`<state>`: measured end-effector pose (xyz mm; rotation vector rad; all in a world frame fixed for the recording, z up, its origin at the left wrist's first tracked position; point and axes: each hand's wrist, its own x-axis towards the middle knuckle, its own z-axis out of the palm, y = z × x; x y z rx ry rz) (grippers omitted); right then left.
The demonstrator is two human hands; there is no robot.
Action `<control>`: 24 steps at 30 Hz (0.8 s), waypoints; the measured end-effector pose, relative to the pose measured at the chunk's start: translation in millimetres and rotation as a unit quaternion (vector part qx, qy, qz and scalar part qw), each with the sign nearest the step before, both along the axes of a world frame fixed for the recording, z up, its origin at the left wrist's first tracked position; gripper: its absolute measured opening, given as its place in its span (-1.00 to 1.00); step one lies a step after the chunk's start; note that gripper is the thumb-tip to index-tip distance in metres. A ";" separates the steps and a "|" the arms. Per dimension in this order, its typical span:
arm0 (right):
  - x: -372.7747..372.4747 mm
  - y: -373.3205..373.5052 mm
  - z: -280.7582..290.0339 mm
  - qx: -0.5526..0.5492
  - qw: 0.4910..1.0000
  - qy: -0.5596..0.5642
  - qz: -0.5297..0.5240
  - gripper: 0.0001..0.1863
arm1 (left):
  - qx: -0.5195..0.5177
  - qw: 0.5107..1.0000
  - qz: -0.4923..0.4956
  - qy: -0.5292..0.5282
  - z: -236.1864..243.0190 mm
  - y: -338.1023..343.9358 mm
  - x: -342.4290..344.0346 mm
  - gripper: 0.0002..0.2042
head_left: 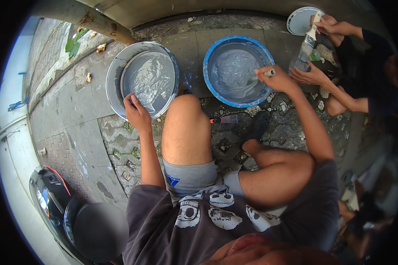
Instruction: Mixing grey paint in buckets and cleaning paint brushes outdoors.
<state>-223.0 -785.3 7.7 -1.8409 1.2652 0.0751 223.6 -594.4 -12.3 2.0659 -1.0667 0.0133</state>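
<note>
At its near rim, a white bucket (113, 104) of wet grey paint-like mix is held by my left hand (138, 113), fingers curled at the edge. My right hand (274, 78) is closed around a tool with a pale, round-ended handle (270, 73), over the right side of a blue basin (209, 86). The tool's lower end is hard to make out against the grey mix (234, 66) in the basin. On the paving between my legs lies a putty knife (224, 119) with an orange-and-black handle.
At the right, another person's hands hold a wide paintbrush (308, 42) by a grey container (298, 64). A white lid-like disc (302, 21) is behind them. A rusty pipe (97, 24) crosses the far left; a motorbike (53, 198) stands near left. More hands are blurred at lower right.
</note>
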 end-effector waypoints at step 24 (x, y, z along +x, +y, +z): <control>68.4 39.1 -15.4 -0.094 0.982 -0.135 0.096 -0.78 | 0.030 0.999 -0.020 0.016 2.5 3.4 3.2 -0.68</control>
